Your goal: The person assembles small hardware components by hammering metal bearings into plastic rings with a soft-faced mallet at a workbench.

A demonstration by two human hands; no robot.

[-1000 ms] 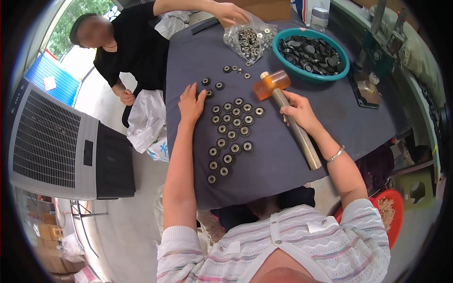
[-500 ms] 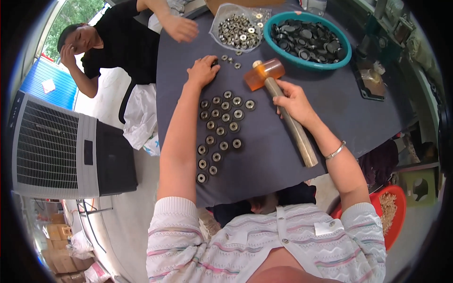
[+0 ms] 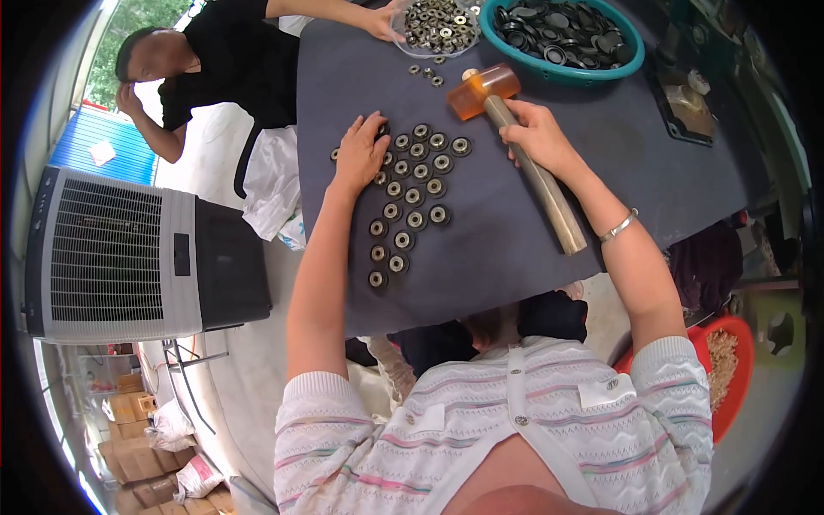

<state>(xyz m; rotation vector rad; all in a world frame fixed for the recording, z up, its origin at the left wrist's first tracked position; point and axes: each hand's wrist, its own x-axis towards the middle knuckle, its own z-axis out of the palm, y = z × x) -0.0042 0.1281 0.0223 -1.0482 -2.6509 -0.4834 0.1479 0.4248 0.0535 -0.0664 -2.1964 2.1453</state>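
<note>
My right hand (image 3: 539,137) is closed round the wooden handle of a mallet (image 3: 549,202). Its translucent orange head (image 3: 483,91) is at the far end, beyond my fingers. My left hand (image 3: 360,154) lies on the table with its fingers stretched out and slightly apart. A dark round piece (image 3: 383,130) shows at its fingertips, partly hidden. Beside that hand several black round caps with metal bearings in them (image 3: 414,196) stand in loose rows. Another capped bearing (image 3: 335,154) sits just left of the hand.
Loose small bearings (image 3: 429,73) lie near a clear bag full of bearings (image 3: 439,30), which a co-worker's hand (image 3: 382,21) touches. A teal basin (image 3: 562,71) holds black caps. An air cooler (image 3: 112,253) stands left of the grey table (image 3: 481,257).
My left hand has moved nearer to me, to the upper left of the rows of capped bearings. The co-worker's hand has reached the bag. My view has shifted; the mallet stays in my right hand.
</note>
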